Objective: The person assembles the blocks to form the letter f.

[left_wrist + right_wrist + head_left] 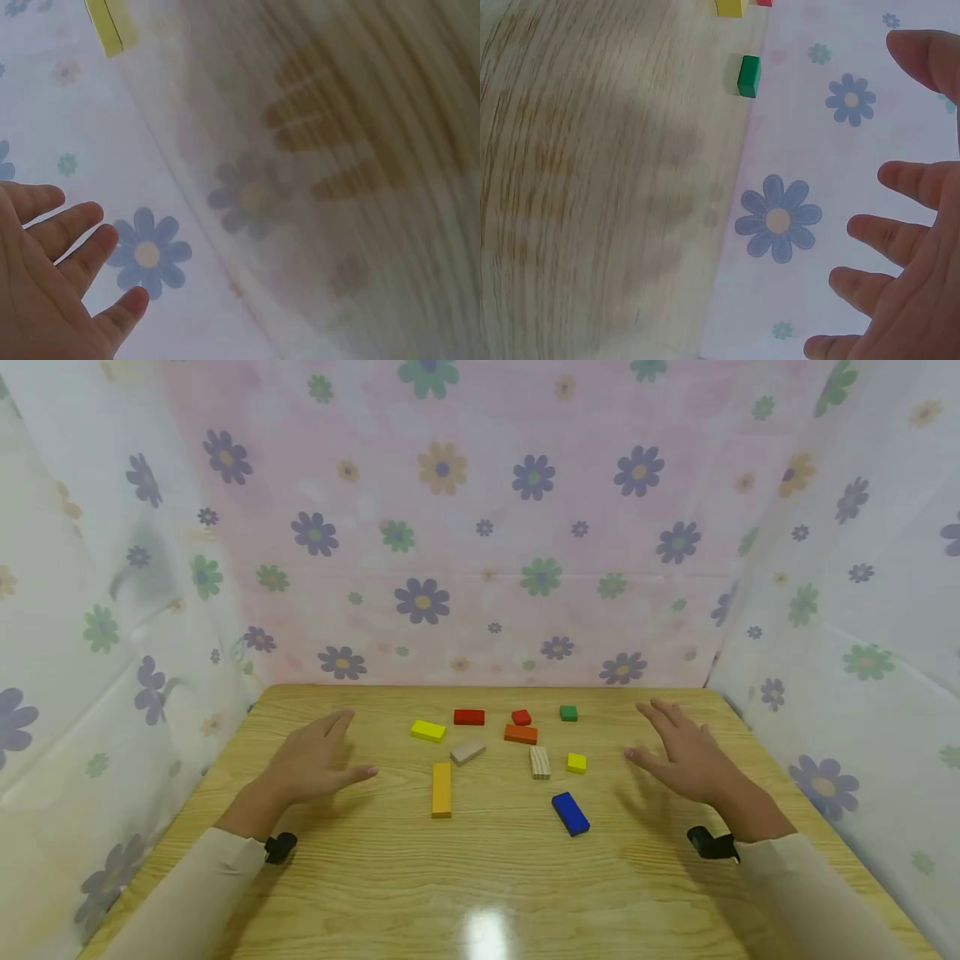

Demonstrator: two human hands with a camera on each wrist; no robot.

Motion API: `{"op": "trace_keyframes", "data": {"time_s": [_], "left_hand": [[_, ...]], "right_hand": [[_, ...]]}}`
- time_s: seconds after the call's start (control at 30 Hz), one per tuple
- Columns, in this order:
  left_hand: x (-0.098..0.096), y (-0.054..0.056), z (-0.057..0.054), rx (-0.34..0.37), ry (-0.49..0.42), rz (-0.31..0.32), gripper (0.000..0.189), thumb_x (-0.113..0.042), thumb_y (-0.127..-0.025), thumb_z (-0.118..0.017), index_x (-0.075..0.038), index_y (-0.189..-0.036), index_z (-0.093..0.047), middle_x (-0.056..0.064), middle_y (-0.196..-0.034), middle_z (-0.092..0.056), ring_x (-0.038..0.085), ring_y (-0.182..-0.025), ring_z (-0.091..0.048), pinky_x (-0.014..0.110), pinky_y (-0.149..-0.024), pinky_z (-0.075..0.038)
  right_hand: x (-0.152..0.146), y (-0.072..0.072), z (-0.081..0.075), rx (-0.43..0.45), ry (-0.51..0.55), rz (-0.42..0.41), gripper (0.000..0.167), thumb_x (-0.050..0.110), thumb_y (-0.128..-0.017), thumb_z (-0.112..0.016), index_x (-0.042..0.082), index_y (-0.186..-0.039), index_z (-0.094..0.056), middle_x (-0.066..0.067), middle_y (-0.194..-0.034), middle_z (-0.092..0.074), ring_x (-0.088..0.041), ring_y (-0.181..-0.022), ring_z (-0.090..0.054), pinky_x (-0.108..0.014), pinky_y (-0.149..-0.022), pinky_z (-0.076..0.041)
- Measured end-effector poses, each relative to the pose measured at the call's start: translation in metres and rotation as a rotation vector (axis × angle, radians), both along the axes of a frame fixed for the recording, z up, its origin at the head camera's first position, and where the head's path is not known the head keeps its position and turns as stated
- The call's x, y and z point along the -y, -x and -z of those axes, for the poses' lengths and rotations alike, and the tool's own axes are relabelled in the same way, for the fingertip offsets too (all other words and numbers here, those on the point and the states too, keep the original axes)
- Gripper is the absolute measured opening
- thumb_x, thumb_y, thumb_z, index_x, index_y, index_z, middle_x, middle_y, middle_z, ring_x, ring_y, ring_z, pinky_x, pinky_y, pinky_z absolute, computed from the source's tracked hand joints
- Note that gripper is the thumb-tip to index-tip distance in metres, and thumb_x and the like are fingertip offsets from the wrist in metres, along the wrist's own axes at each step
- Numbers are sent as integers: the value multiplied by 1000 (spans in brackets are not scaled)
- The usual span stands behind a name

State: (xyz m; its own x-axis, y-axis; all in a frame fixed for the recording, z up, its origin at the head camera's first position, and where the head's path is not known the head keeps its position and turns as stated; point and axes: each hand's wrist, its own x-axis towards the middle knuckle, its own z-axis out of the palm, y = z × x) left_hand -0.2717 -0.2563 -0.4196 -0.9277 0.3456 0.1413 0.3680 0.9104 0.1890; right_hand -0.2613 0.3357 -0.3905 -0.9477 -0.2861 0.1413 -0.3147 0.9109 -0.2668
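Note:
My left hand (311, 764) hovers over the left part of the wooden table, fingers straight and spread, holding nothing. On the right, my right hand (686, 756) is likewise held above the table with spread fingers and nothing in it. Between the hands lie several blocks. Nearest the left hand are a long yellow-orange block (442, 790) and a bright yellow block (428, 731). Closest to the right hand are a small yellow cube (576, 763), a blue block (571, 814) and a green block (568, 713). The right wrist view also shows the green block (749, 76).
Mid-table are a red block (469, 717), a small red piece (521, 717), an orange block (521, 734), a plain wood block (468, 752) and a striped wood block (539, 762). Flowered cloth (480, 552) walls the table (360, 893) at the back and both sides.

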Motion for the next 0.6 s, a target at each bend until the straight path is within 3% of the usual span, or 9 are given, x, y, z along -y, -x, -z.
{"op": "trace_keyframes", "data": {"time_s": [0.27, 0.6], "left_hand": [[-20, 3, 6, 22, -79, 2, 115, -85, -86, -53, -10, -166, -17, 17, -168, -31, 44, -150, -34, 72, -116, -28], [-37, 7, 6, 44, -200, 48, 112, -77, -87, -61, -12, -167, -17, 15, -168, -31, 44, -150, -35, 69, -116, -32]], "right_hand": [[3, 3, 10, -35, 88, -86, 80, 47, -102, -61, 11, -164, -26, -25, -168, -23, -54, -150, -25, -79, -110, -23], [11, 6, 22, 32, 249, -122, 74, 41, -103, -63, 15, -164, -28, -22, -167, -26, -51, -152, -25, -76, -111, -27]]}}
